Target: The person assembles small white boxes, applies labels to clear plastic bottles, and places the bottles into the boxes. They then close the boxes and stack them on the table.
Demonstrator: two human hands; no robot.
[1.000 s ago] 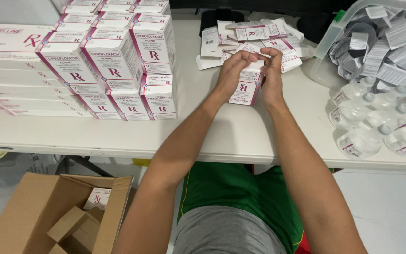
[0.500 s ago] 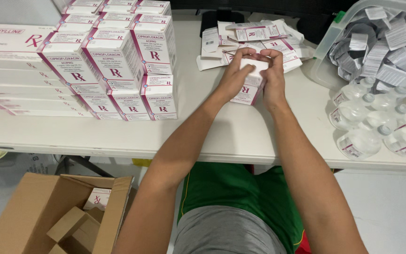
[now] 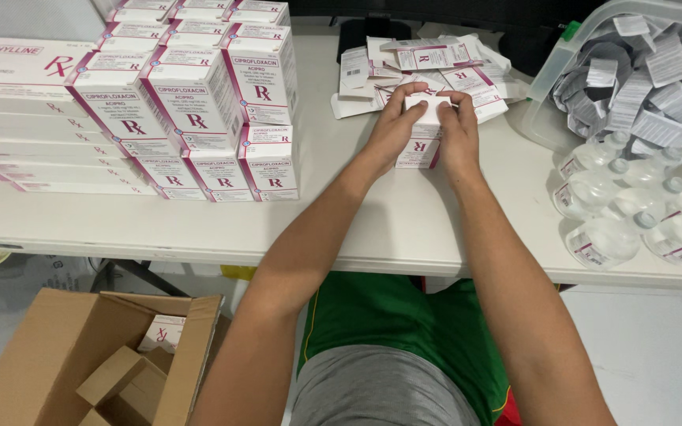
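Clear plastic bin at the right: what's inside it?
The clear plastic bin holds a heap of folded white paper leaflets. Its bottom is covered by the pile and its far right side runs out of frame, so anything beneath cannot be seen.

The small carton is a white cardboard box with magenta-pink edging and a pink printed mark on its front face. It stands upright on its short end on the white bench, toward the far edge and a little right of the middle. Its top end is being pressed at the flap, covered from both sides, so only the front panel and lower part show clearly. Its base touches the bench surface, and its front face is turned toward the near edge.
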